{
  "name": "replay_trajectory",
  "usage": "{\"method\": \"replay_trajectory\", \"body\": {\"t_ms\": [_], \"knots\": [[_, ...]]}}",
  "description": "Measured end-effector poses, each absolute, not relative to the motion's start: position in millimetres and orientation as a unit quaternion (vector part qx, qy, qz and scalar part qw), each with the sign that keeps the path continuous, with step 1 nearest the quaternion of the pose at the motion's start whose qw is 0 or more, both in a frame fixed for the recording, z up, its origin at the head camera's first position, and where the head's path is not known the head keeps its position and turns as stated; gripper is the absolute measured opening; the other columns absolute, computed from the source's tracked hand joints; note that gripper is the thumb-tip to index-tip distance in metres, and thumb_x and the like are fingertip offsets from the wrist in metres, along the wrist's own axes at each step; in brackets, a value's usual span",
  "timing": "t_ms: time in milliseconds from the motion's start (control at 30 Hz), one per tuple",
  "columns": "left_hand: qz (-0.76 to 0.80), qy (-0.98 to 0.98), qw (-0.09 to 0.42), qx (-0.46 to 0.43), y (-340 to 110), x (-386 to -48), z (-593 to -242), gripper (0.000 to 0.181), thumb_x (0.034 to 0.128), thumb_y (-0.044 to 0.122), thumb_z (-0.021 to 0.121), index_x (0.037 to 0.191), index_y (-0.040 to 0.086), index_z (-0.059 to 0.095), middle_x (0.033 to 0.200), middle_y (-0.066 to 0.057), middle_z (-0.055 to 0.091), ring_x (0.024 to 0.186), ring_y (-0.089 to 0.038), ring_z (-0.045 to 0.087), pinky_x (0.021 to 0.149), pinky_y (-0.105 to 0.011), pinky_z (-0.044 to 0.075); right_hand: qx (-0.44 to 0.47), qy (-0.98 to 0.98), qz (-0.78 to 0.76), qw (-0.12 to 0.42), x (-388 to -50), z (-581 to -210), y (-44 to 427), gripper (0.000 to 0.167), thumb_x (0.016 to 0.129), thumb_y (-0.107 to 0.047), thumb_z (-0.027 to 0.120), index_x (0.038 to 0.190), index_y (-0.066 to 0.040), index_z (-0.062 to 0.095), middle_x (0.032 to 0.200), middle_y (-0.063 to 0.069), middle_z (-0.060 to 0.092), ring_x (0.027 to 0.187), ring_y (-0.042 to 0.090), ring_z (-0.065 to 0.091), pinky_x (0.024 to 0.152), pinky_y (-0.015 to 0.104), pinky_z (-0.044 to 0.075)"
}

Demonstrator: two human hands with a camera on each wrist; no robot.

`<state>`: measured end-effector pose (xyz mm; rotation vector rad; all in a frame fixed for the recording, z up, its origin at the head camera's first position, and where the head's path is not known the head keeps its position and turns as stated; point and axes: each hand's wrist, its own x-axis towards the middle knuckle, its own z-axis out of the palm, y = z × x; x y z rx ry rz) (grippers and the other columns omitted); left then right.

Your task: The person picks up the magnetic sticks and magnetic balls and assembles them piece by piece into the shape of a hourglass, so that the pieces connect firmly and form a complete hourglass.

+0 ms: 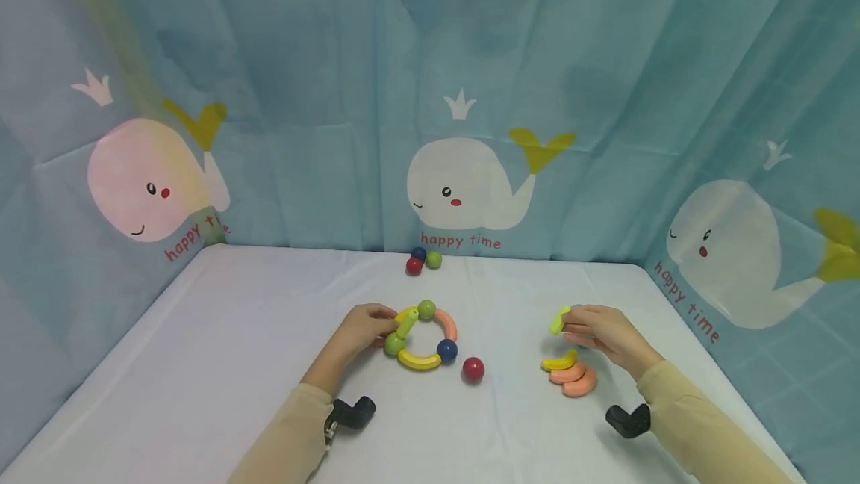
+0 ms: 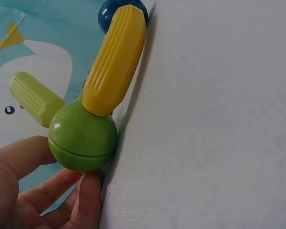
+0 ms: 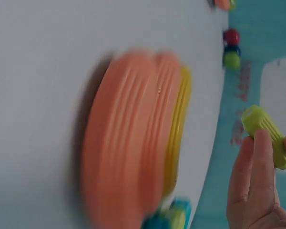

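In the head view my left hand (image 1: pixel 366 327) grips a green ball (image 2: pixel 83 136) at the left of a ring of joined toy pieces. A light-green ribbed rod (image 1: pixel 407 323) slants up from that ball, and a curved yellow piece (image 2: pixel 117 59) joins it. A blue ball (image 1: pixel 446 350), another green ball (image 1: pixel 426 310) and a curved orange piece (image 1: pixel 447 325) form other parts of the ring. My right hand (image 1: pixel 605 329) pinches a second light-green rod (image 3: pixel 268 136) between thumb and fingers, above the table on the right.
Below the right hand lie a curved yellow piece (image 1: pixel 559 361) and curved orange pieces (image 1: pixel 579 382). A loose red ball (image 1: pixel 473 370) sits right of the ring. Red (image 1: pixel 413 266), blue (image 1: pixel 419 253) and green (image 1: pixel 434 260) balls cluster at the table's back edge, before a whale-print curtain (image 1: pixel 302 95).
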<state>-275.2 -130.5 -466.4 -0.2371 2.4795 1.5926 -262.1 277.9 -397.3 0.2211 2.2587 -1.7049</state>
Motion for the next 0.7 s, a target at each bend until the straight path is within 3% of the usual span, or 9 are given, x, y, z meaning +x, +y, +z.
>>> {"method": "replay_trajectory", "body": {"t_ms": [233, 500, 700], "knots": [[0.539, 0.834, 0.090, -0.077, -130, -276, -467, 0.029, 0.0878, 0.019, 0.071, 0.113, 0.005, 0.070, 0.109, -0.011, 0.070, 0.090, -0.017, 0.066, 0.073, -0.028, 0.059, 0.009, 0.806, -0.574, 0.141, -275, -398, 211, 0.041, 0.093, -0.019, 0.064, 0.124, 0.008, 0.059, 0.112, 0.010, 0.070, 0.096, 0.013, 0.069, 0.093, 0.033, 0.058], [0.540, 0.833, 0.093, -0.073, -131, -274, -464, 0.029, 0.0881, 0.019, 0.071, 0.113, 0.004, 0.070, 0.109, -0.012, 0.070, 0.090, -0.018, 0.066, 0.074, -0.029, 0.060, -0.086, 0.835, -0.522, 0.149, -281, -403, 147, 0.032, 0.087, -0.019, 0.073, 0.114, 0.000, 0.071, 0.107, 0.012, 0.074, 0.092, 0.014, 0.071, 0.086, 0.035, 0.061], [0.538, 0.834, 0.094, -0.075, -131, -274, -464, 0.029, 0.0884, 0.017, 0.071, 0.114, 0.004, 0.070, 0.109, -0.012, 0.071, 0.089, -0.018, 0.067, 0.073, -0.028, 0.060, -0.141, 0.858, -0.473, 0.139, -279, -405, 124, 0.025, 0.085, -0.021, 0.076, 0.107, -0.008, 0.075, 0.101, 0.006, 0.076, 0.093, 0.012, 0.069, 0.087, 0.035, 0.060]]}}
